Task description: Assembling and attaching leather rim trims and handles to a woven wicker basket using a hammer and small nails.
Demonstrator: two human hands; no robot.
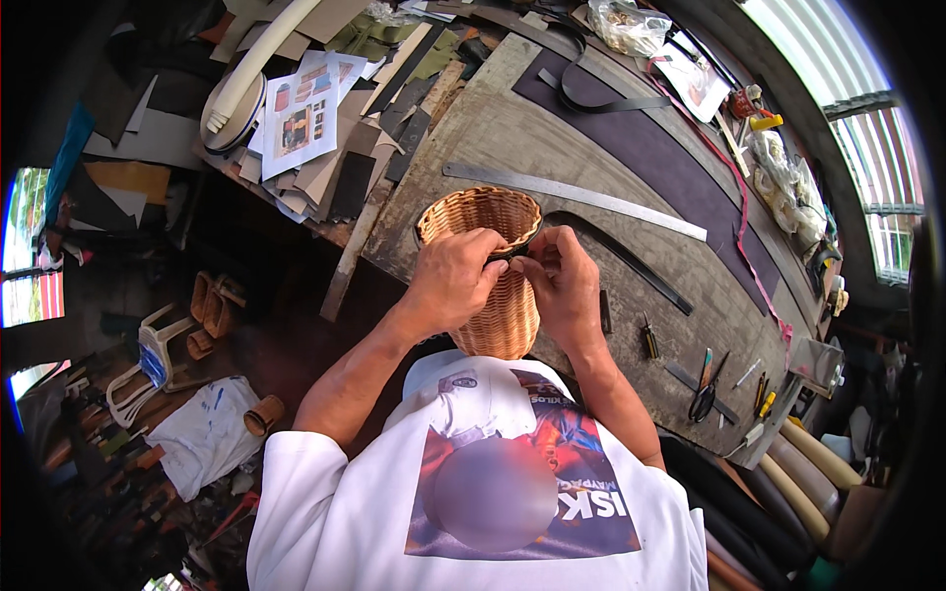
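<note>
A tall woven wicker basket point(503, 320) stands upright in front of my chest, its open mouth tipped a little away from me. A thin dark band point(418, 234) runs along the outside of its rim. My left hand point(455, 276) is closed at the near side of the rim, thumb and fingers pinching the dark band. Close beside it, my right hand point(560, 288) pinches the band too, and the fingertips of both hands nearly meet. Beyond my right hand a curved black strip point(636, 264) lies on the table; whether it joins the band is hidden.
The worktable point(443, 143) carries a steel ruler point(581, 194), a dark leather sheet point(641, 148), a screwdriver point(649, 337) and scissors point(704, 394). Leather scraps and printed sheets point(305, 113) pile up at the far left. A white chair point(148, 364) stands on the left floor.
</note>
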